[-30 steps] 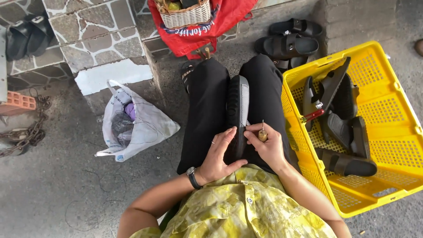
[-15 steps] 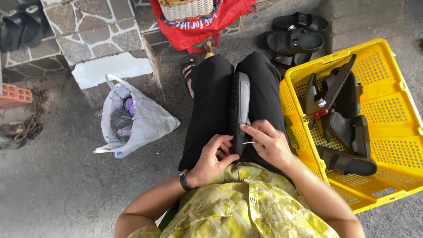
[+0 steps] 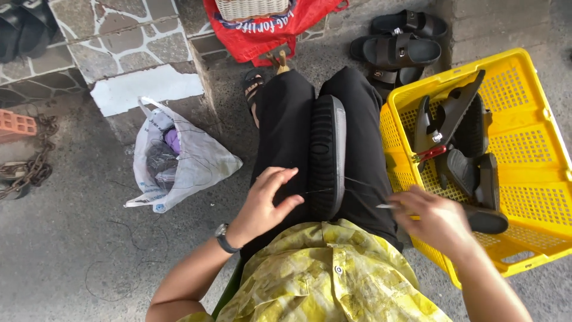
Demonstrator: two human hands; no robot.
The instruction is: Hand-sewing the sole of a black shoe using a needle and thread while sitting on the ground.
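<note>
Right hand (image 3: 438,220) beside yellow crate (image 3: 536,149); white bag (image 3: 179,161) left

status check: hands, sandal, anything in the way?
Left hand rests on the black sandal lying on the lap. Right hand pinches a needle, thread taut to the sole. Yellow crate close at right, not in the way.

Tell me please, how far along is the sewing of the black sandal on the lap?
Done: a thread already runs out of both sides of the black sandal on the lap. In hand: the right hand draws a needle off to the side, and the left hand steadies the sandal. Left: more sandals lie in the yellow crate; whether they are stitched I cannot tell.
</note>
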